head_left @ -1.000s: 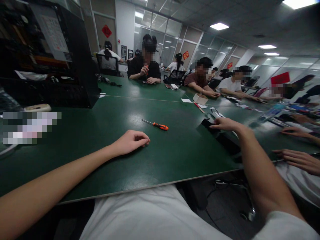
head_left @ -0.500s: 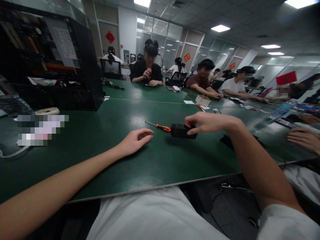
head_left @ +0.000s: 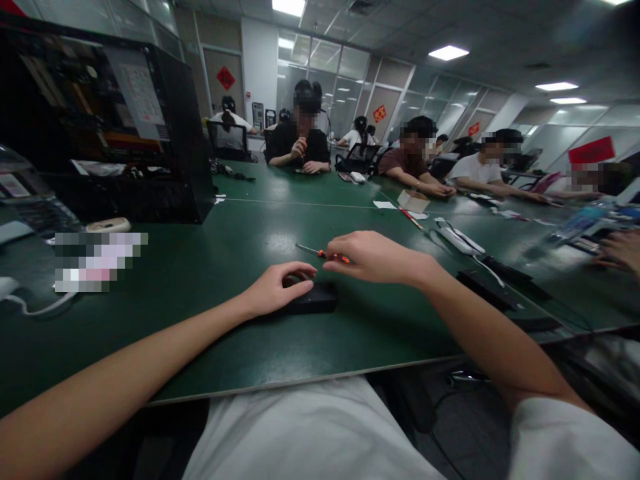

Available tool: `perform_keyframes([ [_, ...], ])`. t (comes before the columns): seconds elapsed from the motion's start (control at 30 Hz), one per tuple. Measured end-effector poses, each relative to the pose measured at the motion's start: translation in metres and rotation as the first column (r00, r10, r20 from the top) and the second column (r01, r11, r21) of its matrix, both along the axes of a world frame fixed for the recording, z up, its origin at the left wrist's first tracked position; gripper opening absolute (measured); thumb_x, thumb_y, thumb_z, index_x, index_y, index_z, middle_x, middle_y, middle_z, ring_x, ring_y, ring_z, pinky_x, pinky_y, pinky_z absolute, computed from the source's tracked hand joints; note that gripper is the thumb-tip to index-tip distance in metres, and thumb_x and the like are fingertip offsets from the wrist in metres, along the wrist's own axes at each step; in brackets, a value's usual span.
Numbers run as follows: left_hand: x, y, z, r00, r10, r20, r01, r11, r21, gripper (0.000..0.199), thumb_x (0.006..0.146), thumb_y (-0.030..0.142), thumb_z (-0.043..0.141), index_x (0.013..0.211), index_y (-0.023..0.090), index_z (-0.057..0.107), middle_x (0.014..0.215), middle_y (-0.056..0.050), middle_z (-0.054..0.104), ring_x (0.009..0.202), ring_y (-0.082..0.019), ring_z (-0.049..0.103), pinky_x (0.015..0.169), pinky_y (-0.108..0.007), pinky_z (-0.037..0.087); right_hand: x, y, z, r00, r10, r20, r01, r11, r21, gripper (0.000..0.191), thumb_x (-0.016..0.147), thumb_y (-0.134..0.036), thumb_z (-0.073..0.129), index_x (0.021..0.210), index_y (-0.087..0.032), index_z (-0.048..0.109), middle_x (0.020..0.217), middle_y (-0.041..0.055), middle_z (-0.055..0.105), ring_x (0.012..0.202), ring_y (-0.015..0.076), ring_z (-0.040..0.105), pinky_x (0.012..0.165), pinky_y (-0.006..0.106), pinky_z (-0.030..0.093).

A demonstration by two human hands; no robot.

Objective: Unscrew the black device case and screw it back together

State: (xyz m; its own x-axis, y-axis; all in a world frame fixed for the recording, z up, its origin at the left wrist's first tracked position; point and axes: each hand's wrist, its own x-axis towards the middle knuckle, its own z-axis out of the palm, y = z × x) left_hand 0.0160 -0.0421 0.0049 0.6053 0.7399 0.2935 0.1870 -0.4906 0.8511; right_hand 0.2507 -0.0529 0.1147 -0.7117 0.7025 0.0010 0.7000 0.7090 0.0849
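Observation:
A small black box (head_left: 315, 301) sits low over the green table in front of me. My left hand (head_left: 280, 287) is curled over its left end, thumb on the near side and fingers on the far side. Just beyond the box lies a screwdriver (head_left: 320, 253) with an orange and black handle, its metal shaft pointing left. My right hand (head_left: 373, 257) is at the screwdriver's handle, thumb and index finger on either side with a gap between them. Part of the handle is hidden by those fingers.
An open computer case (head_left: 180, 140) stands at the left, near a clear plastic container (head_left: 45, 200). A white power strip (head_left: 460, 239) and flat black pieces (head_left: 485, 290) lie to the right. A small carton (head_left: 413, 200) is farther back. Other people sit around the table.
The black box has passed from my right hand to my left, moving left and nearer. My right hand has moved left to the screwdriver, which stays in about the same place.

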Motion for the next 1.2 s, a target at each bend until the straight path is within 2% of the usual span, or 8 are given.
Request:
perform_keyframes([
  [0.2, 0.0, -0.006, 0.007, 0.993, 0.019, -0.115, -0.005, 0.993, 0.12, 0.036, 0.087, 0.036, 0.07, 0.118, 0.018, 0.072, 0.117, -0.01, 0.075, 0.106, -0.026, 0.069, 0.097, -0.039, 0.053, 0.017, 0.05, -0.022, 0.928, -0.284, 0.243, 0.309, 0.948, -0.075, 0.054, 0.098, -0.055, 0.049, 0.133, -0.016, 0.06, 0.125, 0.0189, 0.069, 0.105, 0.0315, 0.069, 0.07, 0.032, 0.043],
  [0.37, 0.002, -0.012, 0.011, 0.983, 0.031, -0.179, -0.003, 0.988, 0.156, 0.038, 0.085, 0.036, 0.072, 0.119, 0.017, 0.073, 0.117, -0.009, 0.076, 0.104, -0.026, 0.071, 0.095, -0.037, 0.053, 0.011, 0.068, -0.038, 0.925, -0.211, 0.317, 0.272, 0.948, -0.165, 0.041, 0.096, -0.044, 0.051, 0.118, -0.017, 0.07, 0.108, 0.0159, 0.074, 0.09, 0.0261, 0.071, 0.066, 0.031, 0.042],
  [0.47, 0.006, -0.016, 0.012, 0.979, 0.056, -0.194, -0.03, 0.99, 0.136, 0.037, 0.086, 0.035, 0.072, 0.119, 0.018, 0.074, 0.114, -0.007, 0.078, 0.101, -0.025, 0.073, 0.092, -0.036, 0.055, 0.008, 0.065, -0.018, 0.938, -0.17, 0.302, 0.23, 0.957, -0.178, 0.038, 0.093, -0.041, 0.052, 0.112, -0.016, 0.074, 0.103, 0.0156, 0.075, 0.084, 0.0247, 0.07, 0.066, 0.031, 0.041],
  [0.63, 0.017, -0.025, 0.012, 0.972, 0.15, -0.179, -0.108, 0.968, 0.227, 0.035, 0.088, 0.036, 0.072, 0.118, 0.019, 0.074, 0.115, -0.006, 0.078, 0.103, -0.025, 0.074, 0.096, -0.036, 0.055, 0.009, 0.04, 0.049, 0.992, -0.1, 0.074, 0.109, 0.985, -0.134, 0.035, 0.092, -0.04, 0.054, 0.11, -0.017, 0.074, 0.097, 0.0091, 0.076, 0.079, 0.0185, 0.065, 0.068, 0.028, 0.042],
  [0.73, 0.019, -0.028, 0.011, 0.963, 0.158, -0.217, -0.051, 0.902, 0.429, 0.029, 0.095, 0.033, 0.065, 0.118, 0.019, 0.075, 0.121, -0.008, 0.076, 0.109, -0.025, 0.072, 0.098, -0.038, 0.055, 0.012, 0.015, 0.085, 0.994, -0.107, -0.017, 0.106, 0.994, -0.025, 0.033, 0.093, -0.044, 0.055, 0.102, -0.018, 0.074, 0.085, 0.0045, 0.072, 0.071, 0.0151, 0.06, 0.064, 0.027, 0.039],
  [0.8, 0.018, -0.029, 0.011, 0.944, 0.164, -0.287, 0.038, 0.81, 0.585, 0.029, 0.1, 0.032, 0.059, 0.119, 0.019, 0.075, 0.127, -0.009, 0.073, 0.111, -0.026, 0.071, 0.095, -0.041, 0.054, 0.015, 0.0, 0.099, 0.995, -0.086, -0.053, 0.087, 0.996, 0.024, 0.035, 0.094, -0.047, 0.054, 0.1, -0.018, 0.073, 0.08, 0.0036, 0.07, 0.066, 0.0141, 0.057, 0.061, 0.028, 0.037],
  [0.93, 0.016, -0.029, 0.012, 0.902, 0.199, -0.383, 0.183, 0.628, 0.757, 0.033, 0.106, 0.029, 0.047, 0.123, 0.015, 0.072, 0.131, -0.011, 0.071, 0.111, -0.028, 0.069, 0.09, -0.043, 0.053, 0.026, -0.017, 0.11, 0.992, -0.086, -0.095, 0.091, 0.994, 0.051, 0.039, 0.095, -0.052, 0.054, 0.101, -0.019, 0.074, 0.08, 0.0043, 0.07, 0.064, 0.0145, 0.056, 0.059, 0.03, 0.038],
  [1.2, 0.015, -0.029, 0.013, 0.896, 0.221, -0.385, 0.201, 0.571, 0.796, 0.033, 0.107, 0.029, 0.045, 0.124, 0.015, 0.069, 0.13, -0.01, 0.072, 0.105, -0.024, 0.073, 0.08, -0.037, 0.054, 0.037, -0.02, 0.109, 0.99, -0.088, -0.112, 0.087, 0.996, -0.01, 0.036, 0.094, -0.057, 0.054, 0.1, -0.028, 0.076, 0.081, 0.0018, 0.072, 0.067, 0.0165, 0.06, 0.059, 0.03, 0.041],
])
